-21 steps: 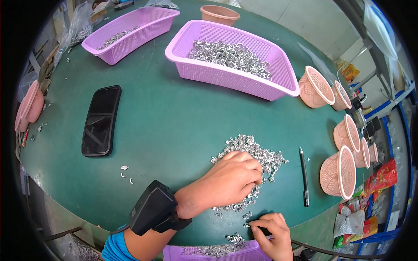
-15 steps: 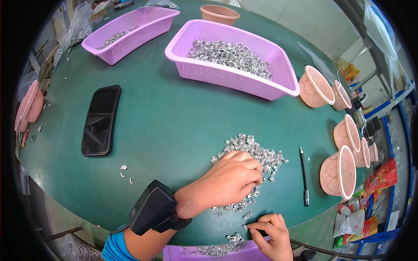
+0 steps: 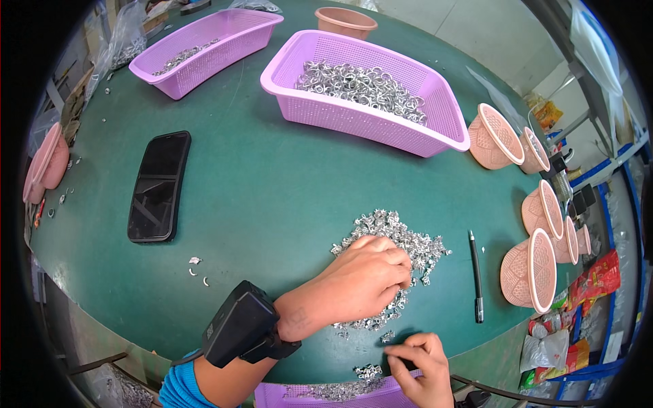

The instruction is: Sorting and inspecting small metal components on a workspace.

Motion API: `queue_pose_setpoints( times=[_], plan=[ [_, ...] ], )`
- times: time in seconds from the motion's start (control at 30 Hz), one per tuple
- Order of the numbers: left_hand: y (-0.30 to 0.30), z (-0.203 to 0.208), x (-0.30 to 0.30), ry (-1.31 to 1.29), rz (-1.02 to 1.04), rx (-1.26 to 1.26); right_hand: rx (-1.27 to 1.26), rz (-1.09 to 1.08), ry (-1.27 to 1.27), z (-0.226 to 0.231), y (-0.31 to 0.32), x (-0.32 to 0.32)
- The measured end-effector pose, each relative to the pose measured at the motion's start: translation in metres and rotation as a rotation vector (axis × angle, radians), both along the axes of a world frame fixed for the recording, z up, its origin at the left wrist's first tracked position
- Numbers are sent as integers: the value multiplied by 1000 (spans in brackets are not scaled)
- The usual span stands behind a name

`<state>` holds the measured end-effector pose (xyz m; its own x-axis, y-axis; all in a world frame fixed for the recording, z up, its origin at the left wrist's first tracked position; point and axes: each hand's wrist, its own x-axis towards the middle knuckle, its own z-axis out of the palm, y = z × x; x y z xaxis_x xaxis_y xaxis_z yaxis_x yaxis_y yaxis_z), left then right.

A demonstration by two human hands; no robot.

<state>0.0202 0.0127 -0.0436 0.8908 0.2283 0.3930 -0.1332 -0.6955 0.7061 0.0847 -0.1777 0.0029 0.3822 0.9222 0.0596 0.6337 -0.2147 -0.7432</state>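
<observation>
My left hand (image 3: 360, 279), with a black device (image 3: 243, 323) strapped to its wrist, rests on a pile of small silvery metal pieces (image 3: 401, 231). Its fingers curl down into the pile, and the fingertips are hidden. By the table's front edge is my right hand (image 3: 423, 367), thumb and forefinger slightly apart with no piece visible between them. A few loose metal pieces (image 3: 388, 336) lie just beyond its fingertips. Below the edge, a purple basket (image 3: 275, 398) holds more metal pieces, and a small clump (image 3: 367, 371) sits close to its far rim.
A large purple basket (image 3: 292, 109) of metal rings stands at the back, beside another purple basket (image 3: 180, 88). A black phone (image 3: 160, 187) lies on the left. To the right are a black pen (image 3: 476, 279) and several peach baskets (image 3: 517, 279). Small scraps (image 3: 195, 260) lie left of my forearm.
The small metal piece at my right fingertips no longer shows there, and the thumb and forefinger have shifted slightly. My left hand stays on the pile.
</observation>
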Motion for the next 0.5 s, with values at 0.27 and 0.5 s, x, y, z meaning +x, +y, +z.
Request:
queue_pose_setpoints(
  times=[0.27, 0.5],
  plan=[
    [0, 0, 0, 2, -2, 13, 16, -1, -93, -2, 4, 2],
    [1, 0, 0, 7, -9, 9, -21, 31, -82, 0, 3, 4]
  ],
)
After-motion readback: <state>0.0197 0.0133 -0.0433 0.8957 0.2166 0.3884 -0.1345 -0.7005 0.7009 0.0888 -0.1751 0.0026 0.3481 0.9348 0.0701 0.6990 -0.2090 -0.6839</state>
